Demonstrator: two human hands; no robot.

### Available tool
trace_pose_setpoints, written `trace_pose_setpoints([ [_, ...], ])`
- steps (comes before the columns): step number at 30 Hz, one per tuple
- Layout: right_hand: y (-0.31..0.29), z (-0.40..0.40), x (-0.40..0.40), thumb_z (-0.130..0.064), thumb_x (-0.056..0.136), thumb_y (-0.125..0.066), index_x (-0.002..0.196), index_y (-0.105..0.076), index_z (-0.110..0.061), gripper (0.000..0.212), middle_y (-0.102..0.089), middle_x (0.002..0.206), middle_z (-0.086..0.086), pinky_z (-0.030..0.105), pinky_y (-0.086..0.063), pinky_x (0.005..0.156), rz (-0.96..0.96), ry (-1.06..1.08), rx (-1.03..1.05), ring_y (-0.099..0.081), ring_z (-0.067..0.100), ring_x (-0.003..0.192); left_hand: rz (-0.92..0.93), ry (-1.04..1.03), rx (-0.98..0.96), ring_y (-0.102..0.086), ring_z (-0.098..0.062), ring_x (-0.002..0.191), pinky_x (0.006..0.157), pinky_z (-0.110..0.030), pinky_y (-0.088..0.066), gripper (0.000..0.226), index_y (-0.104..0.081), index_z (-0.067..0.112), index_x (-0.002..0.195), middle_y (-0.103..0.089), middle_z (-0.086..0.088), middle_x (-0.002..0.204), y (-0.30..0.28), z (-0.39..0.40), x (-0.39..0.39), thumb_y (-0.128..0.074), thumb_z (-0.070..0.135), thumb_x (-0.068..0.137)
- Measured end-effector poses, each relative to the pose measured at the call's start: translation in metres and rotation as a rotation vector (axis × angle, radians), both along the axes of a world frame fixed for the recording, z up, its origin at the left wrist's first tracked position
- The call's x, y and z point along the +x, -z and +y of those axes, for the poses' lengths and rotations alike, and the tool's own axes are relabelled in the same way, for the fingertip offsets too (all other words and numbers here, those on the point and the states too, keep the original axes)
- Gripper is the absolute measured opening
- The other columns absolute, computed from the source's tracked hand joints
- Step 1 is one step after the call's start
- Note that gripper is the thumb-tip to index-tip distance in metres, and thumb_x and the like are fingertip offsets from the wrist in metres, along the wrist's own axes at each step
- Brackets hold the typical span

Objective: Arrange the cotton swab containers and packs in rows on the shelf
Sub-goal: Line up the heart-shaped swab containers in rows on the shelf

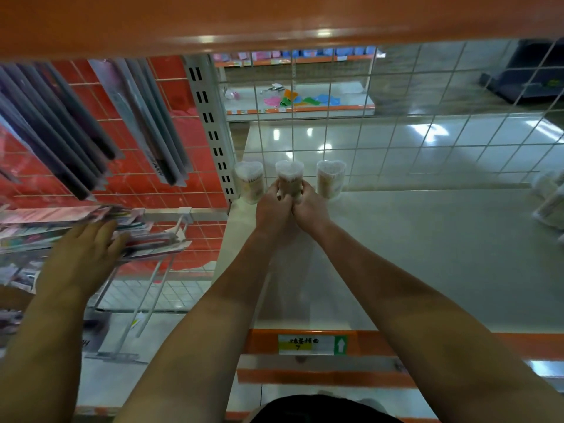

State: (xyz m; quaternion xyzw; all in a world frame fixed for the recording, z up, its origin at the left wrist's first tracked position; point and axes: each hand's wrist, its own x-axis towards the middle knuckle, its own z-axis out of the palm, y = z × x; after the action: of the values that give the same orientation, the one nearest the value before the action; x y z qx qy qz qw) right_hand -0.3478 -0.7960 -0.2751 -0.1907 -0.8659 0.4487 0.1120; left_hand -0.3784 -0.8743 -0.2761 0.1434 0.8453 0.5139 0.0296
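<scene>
I see both forearms stretched straight forward, converging until the left hand (pixel 272 209) and right hand (pixel 309 207) meet knuckle to knuckle, fingers of each curled in a grip, thumbs side by side, wrists level.

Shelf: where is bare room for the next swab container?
Bare shelf runs from the right container to the packs at the right edge, and forward to the front lip. The back-left corner is crowded: three containers, both hands on the middle one.

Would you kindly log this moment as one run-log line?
left hand + right hand: grip middle container | at wire grid | left container, right container: beside it
</scene>
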Motion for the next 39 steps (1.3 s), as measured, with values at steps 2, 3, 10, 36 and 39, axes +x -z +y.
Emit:
trace_pose_setpoints([
  [2, 0.000, -0.001, 0.001, -0.016, 0.092, -0.053, 0.140, -0.038, -0.012, 0.051, -0.057, 0.130, 0.013, 0.032, -0.041, 0.096, 0.006, 0.004, -0.022, -0.054, 0.028, 0.117, 0.000, -0.001, 0.009, -0.059, -0.024, 0.110, 0.086, -0.020, -0.040, 0.041, -0.050, 0.009, 0.134, -0.063, -0.013, 0.120, -0.001, -0.001, 0.001, -0.048, 0.007, 0.093],
  [3, 0.000, -0.002, 0.001, -0.016, 0.092, -0.052, 0.141, -0.037, -0.013, 0.051, -0.056, 0.130, 0.012, 0.032, -0.041, 0.097, 0.006, 0.004, -0.031, -0.054, 0.027, 0.118, -0.002, 0.001, 0.013, -0.059, -0.024, 0.110, 0.086, -0.020, -0.041, 0.041, -0.049, 0.009, 0.135, -0.063, -0.013, 0.121, -0.001, -0.001, 0.002, -0.048, 0.008, 0.093],
  [10, 0.000, -0.008, 0.003, -0.022, 0.093, -0.049, 0.141, -0.036, -0.016, 0.050, -0.061, 0.122, 0.015, 0.041, -0.044, 0.097, -0.028, -0.018, -0.019, -0.057, 0.032, 0.111, -0.016, -0.034, 0.025, -0.059, -0.021, 0.107, 0.084, -0.020, -0.039, 0.041, -0.050, 0.013, 0.135, -0.065, -0.009, 0.114, 0.003, -0.004, 0.003, -0.050, 0.015, 0.094],
  [36, 0.000, 0.012, 0.027, -0.005, 0.088, -0.053, 0.137, -0.044, -0.005, 0.050, -0.054, 0.132, 0.013, 0.029, -0.039, 0.098, -0.034, 0.149, -0.073, -0.051, 0.025, 0.120, -0.056, -0.109, 0.018, -0.058, -0.023, 0.110, 0.090, -0.027, -0.041, 0.035, -0.057, 0.007, 0.123, -0.064, -0.009, 0.118, 0.000, -0.018, 0.013, -0.053, 0.029, 0.095],
  [39, 0.001, 0.034, 0.036, -0.010, 0.089, -0.054, 0.126, -0.056, -0.005, 0.038, -0.062, 0.123, 0.012, 0.029, -0.041, 0.094, -0.032, 0.259, -0.041, -0.056, 0.025, 0.115, -0.020, -0.111, -0.001, -0.059, -0.022, 0.104, 0.086, -0.026, -0.042, 0.029, -0.061, 0.006, 0.117, -0.065, -0.010, 0.113, 0.001, -0.013, 0.014, -0.052, 0.022, 0.095],
])
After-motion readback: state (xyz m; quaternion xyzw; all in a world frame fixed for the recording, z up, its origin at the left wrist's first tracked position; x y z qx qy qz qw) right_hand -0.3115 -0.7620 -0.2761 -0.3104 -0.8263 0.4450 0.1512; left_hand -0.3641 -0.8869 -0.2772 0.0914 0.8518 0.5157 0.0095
